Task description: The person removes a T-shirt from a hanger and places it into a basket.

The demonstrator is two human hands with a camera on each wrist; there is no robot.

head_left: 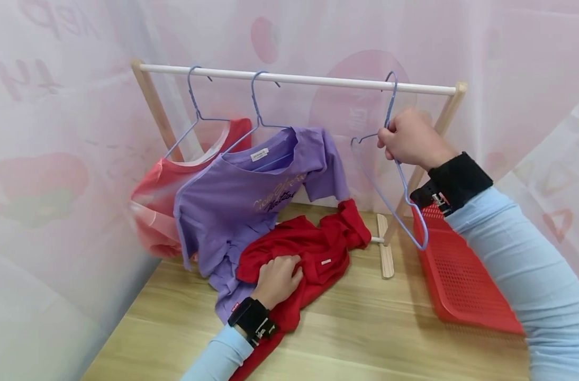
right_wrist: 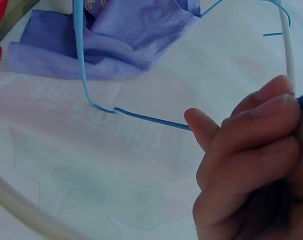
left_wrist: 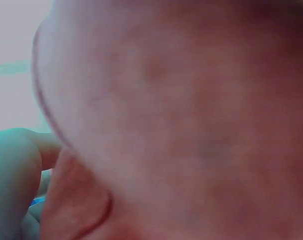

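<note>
1. Left hand [head_left: 277,279], fingers curled into the cloth, grips a red shirt [head_left: 325,248] lying crumpled on the desk [head_left: 365,333].
2. Right hand [head_left: 410,136], fingers closed around the upper part of a bare blue hanger [head_left: 405,185], holds it at the rail's right end, hook over the bar.
3. A red basket [head_left: 433,288] sits at right, partly behind the right sleeve.
4. A purple shirt [head_left: 223,206] hangs just behind the red one.
5. Beyond it, a coral shirt [head_left: 156,211] hangs from the white rail [head_left: 318,81].
</note>
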